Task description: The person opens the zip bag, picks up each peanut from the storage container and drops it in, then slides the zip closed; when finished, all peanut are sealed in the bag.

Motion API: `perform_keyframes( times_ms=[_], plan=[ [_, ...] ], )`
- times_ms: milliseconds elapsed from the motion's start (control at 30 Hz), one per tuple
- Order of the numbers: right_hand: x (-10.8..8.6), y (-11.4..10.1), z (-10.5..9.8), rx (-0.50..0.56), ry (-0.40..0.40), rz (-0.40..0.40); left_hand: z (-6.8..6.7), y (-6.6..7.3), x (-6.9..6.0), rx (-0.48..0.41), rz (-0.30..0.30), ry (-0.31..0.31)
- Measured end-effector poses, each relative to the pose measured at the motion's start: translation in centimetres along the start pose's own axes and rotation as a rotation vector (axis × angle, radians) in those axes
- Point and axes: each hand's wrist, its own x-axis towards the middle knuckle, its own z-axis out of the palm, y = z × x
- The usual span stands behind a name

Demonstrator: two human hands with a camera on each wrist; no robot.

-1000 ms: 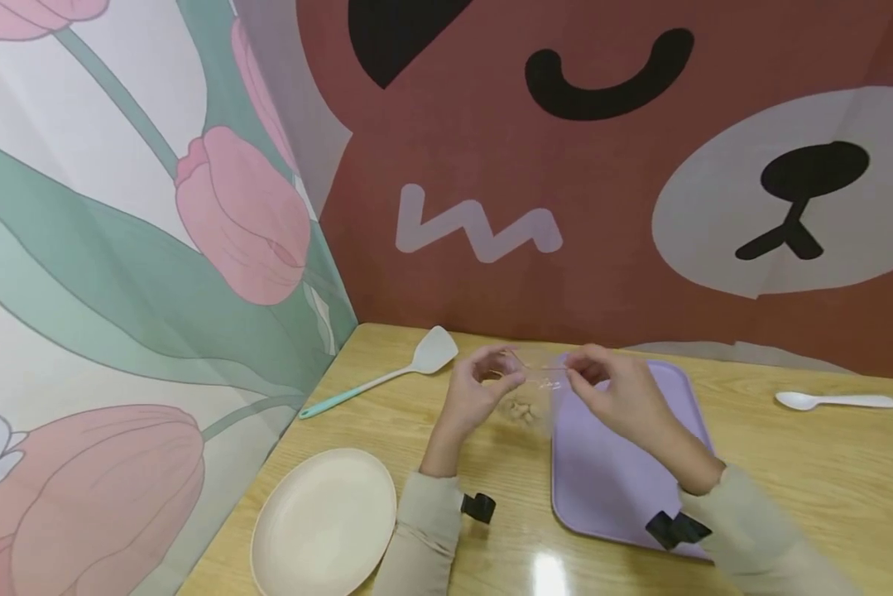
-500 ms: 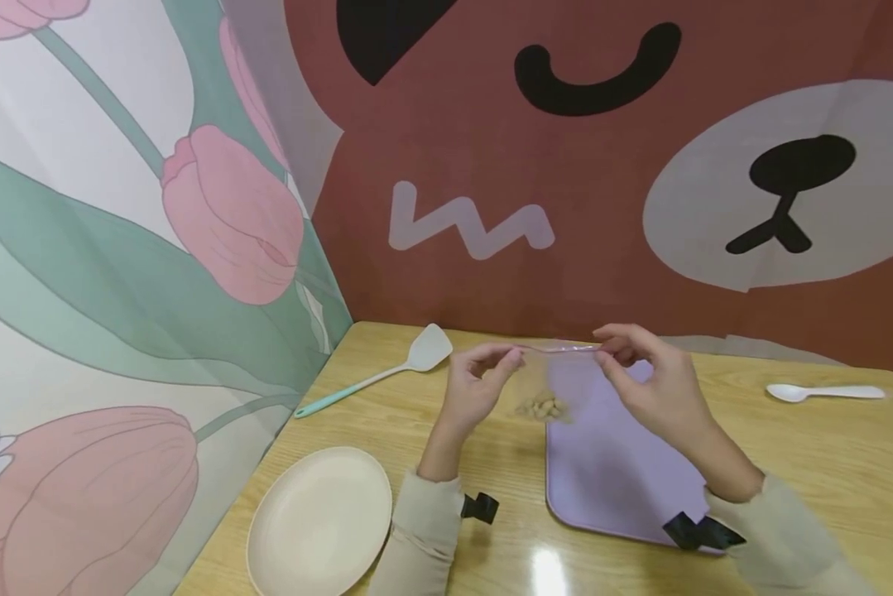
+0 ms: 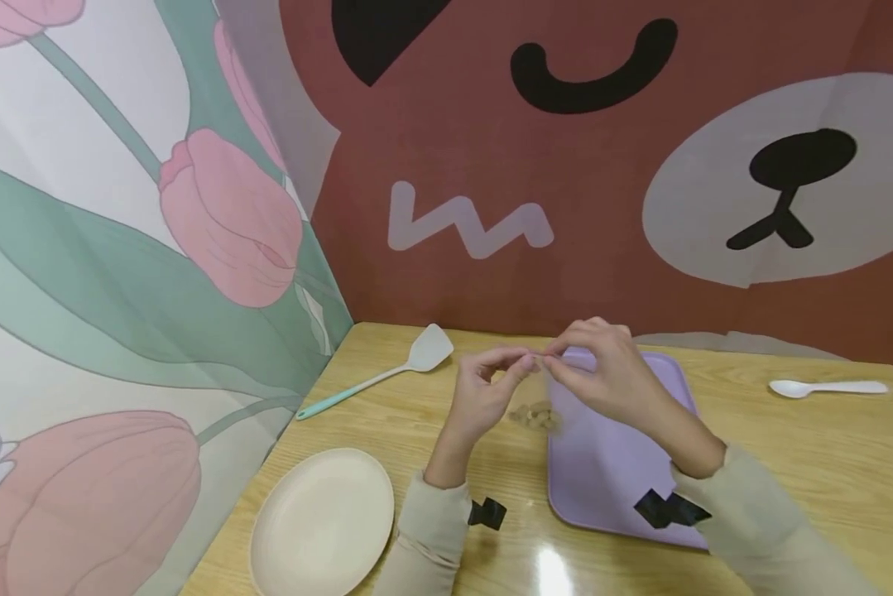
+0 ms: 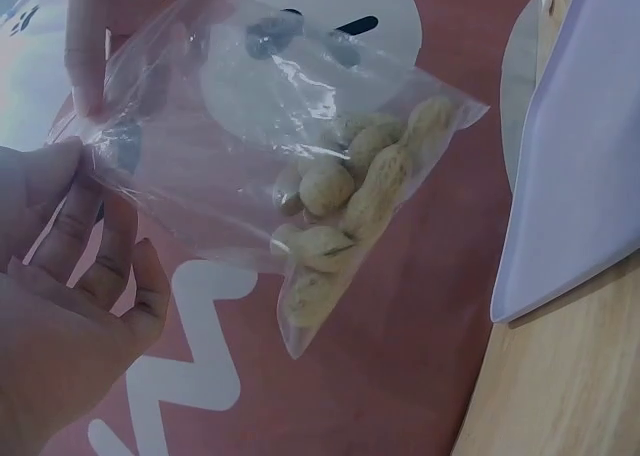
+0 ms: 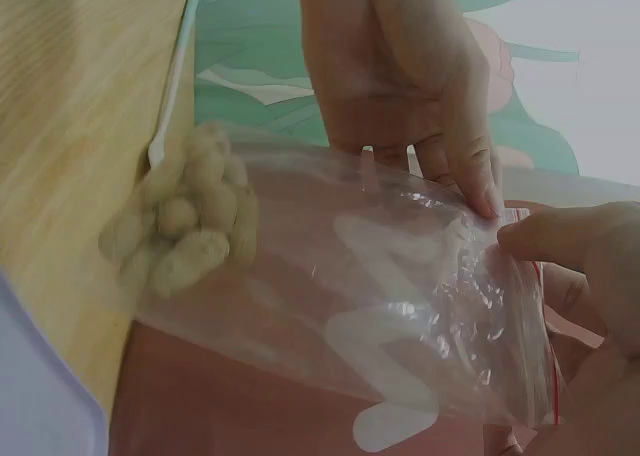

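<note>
A clear zip bag (image 5: 400, 276) with a red line along its top edge hangs between my two hands above the table. Several peanuts in their shells (image 4: 375, 186) lie gathered at its bottom. My left hand (image 3: 483, 393) pinches the bag's top edge between thumb and fingers. Close beside it, my right hand (image 3: 610, 372) pinches the same edge, its thumb near the left thumb in the right wrist view. Whether the zip is sealed cannot be made out.
Below and to the right lies a purple tray (image 3: 610, 480). A cream plate (image 3: 323, 521) stands at front left. At the back left is a spatula with a green handle (image 3: 375, 377); a white spoon (image 3: 829, 387) lies at far right.
My right hand first moved right along the bag's top edge, stretching it out, then came back left beside the left hand. The bag of peanuts swung slightly with it.
</note>
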Motion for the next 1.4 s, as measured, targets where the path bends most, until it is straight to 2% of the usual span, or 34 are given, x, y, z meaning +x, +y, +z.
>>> perform_keyframes(
  times_ms=[167, 400, 667, 867, 1000, 1233, 1400],
  plan=[
    [0.6, -0.2, -0.3, 0.0, -0.012, -0.048, 0.0, 0.2, 0.1, 0.011, 0.02, 0.003],
    [0.6, -0.4, -0.3, 0.015, -0.037, -0.066, 0.1, 0.6, 0.0, 0.018, 0.027, 0.011],
    [0.1, -0.8, 0.1, -0.039, 0.0, -0.083, 0.4, 0.7, 0.0, -0.005, 0.043, 0.028],
    [-0.1, -0.9, 0.3, -0.03, 0.021, -0.098, 0.6, 0.8, 0.1, -0.016, 0.07, 0.025],
    [-0.2, -0.9, 0.4, -0.011, 0.022, -0.085, 0.8, 1.5, 0.1, -0.015, 0.084, 0.022],
    [-0.1, -0.9, 0.0, 0.003, -0.002, -0.072, 0.9, 3.7, 0.3, 0.012, 0.09, -0.007],
    [-0.1, -0.9, -0.6, 0.01, -0.027, -0.068, 0.8, 1.9, 0.2, 0.029, 0.096, -0.008]
  ],
)
